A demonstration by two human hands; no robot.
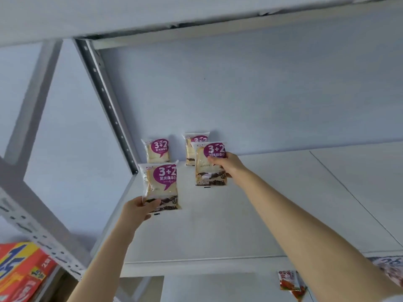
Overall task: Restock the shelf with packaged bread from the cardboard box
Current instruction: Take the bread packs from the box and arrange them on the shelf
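Two bread packs with purple labels stand upright at the back of the white shelf [272, 203]: one pack [156, 151] at the left near the upright post, another pack [192, 147] to its right against the wall. My left hand [136, 211] grips the lower corner of a third pack [161, 188], upright in front of the left one. My right hand [226, 164] holds a fourth pack [210, 165] by its right edge, just in front of the right rear pack and partly covering it. The cardboard box is out of view.
A grey perforated post [109, 105] runs along the shelf's left end, with the upper shelf board [152, 16] overhead. An orange and red carton [21, 271] lies at the lower left. A red snack packet [290, 282] sits on the level below.
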